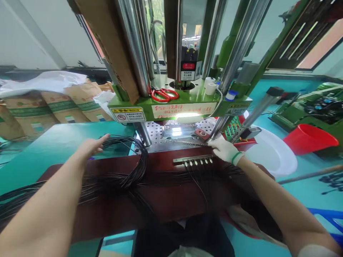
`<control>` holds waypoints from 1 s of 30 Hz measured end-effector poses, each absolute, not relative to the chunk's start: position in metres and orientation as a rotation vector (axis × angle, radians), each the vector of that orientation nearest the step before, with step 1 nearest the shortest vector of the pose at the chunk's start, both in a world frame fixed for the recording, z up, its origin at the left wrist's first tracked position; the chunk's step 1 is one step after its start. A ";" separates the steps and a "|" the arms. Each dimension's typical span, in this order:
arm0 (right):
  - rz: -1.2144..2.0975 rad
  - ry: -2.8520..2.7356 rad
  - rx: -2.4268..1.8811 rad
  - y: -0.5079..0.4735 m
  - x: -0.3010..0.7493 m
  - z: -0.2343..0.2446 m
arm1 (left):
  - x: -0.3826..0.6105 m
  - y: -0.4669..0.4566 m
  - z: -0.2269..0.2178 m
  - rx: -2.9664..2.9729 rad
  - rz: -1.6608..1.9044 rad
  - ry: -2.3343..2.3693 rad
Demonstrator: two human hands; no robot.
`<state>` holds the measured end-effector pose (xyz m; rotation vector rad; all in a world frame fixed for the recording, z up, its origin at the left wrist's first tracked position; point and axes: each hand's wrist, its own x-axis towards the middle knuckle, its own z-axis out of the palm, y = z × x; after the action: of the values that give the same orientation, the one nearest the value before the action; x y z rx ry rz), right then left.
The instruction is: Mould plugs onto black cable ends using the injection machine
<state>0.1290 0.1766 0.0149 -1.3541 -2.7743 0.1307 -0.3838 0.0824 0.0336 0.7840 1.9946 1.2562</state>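
Observation:
My bare left hand (94, 145) is over the left side of the bench, fingers loosely extended, beside the end of a looped bundle of thin black cables (140, 153). Whether it touches them I cannot tell. My right hand (225, 150), in a white glove, is closed at the right end of a thin metal strip (190, 143) at the press's front edge. Closer to me, a metal bar holding several cable ends with metal plugs (195, 160) lies on the dark red-brown board (166, 203). A clear-topped metal mould (178, 131) sits on the perforated press bed (155, 134).
The green press head (147, 110) hangs above the bed between steel columns. Red-handled scissors (164, 95) lie on it. Paper sacks (57, 103) stand at left. A white basin (278, 151), a red bucket (309, 139) and a green button panel (232, 127) are at right.

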 end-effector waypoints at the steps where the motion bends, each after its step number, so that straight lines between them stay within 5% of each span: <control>1: 0.174 -2.891 -1.280 0.170 0.129 0.019 | -0.377 0.081 0.041 0.846 1.188 2.077; 5: 0.068 -3.099 -1.316 0.149 0.123 0.023 | -0.295 0.055 0.064 1.330 1.143 2.140; 11: 0.175 -3.140 -1.479 0.147 0.107 0.041 | -0.138 -0.024 0.040 1.547 0.448 1.316; 22: 0.277 -2.790 -1.629 0.176 0.084 0.085 | -0.053 -0.015 -0.004 0.902 0.926 1.167; 30: 0.571 -2.321 -1.598 0.239 0.056 0.084 | -0.047 0.059 0.005 0.585 0.783 0.871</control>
<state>0.0560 0.2388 0.0844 -1.5981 -2.3208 0.5710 -0.0473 0.0594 0.0046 0.5846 0.8707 0.7827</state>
